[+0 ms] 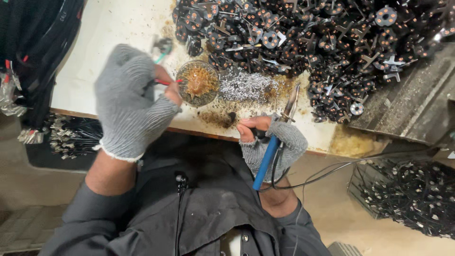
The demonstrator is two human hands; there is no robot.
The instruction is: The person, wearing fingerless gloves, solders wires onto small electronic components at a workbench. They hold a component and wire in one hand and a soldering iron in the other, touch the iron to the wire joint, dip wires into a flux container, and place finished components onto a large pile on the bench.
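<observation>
Your left hand (130, 102), gloved, pinches thin red and green wires (163, 81) left of centre, their ends at the round flux tin (198, 83) on the worktop (118, 28). Your right hand (272, 142), grip closed, holds the blue-handled soldering iron (275, 137), tip pointing toward the black parts pile (313, 42) at upper right.

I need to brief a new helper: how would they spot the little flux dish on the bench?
Start at the pale workbench with its big heap of black round parts. At the heap's near left edge, beside the gloved left hand, sits the small round dish. It alone holds amber-brown paste.
</observation>
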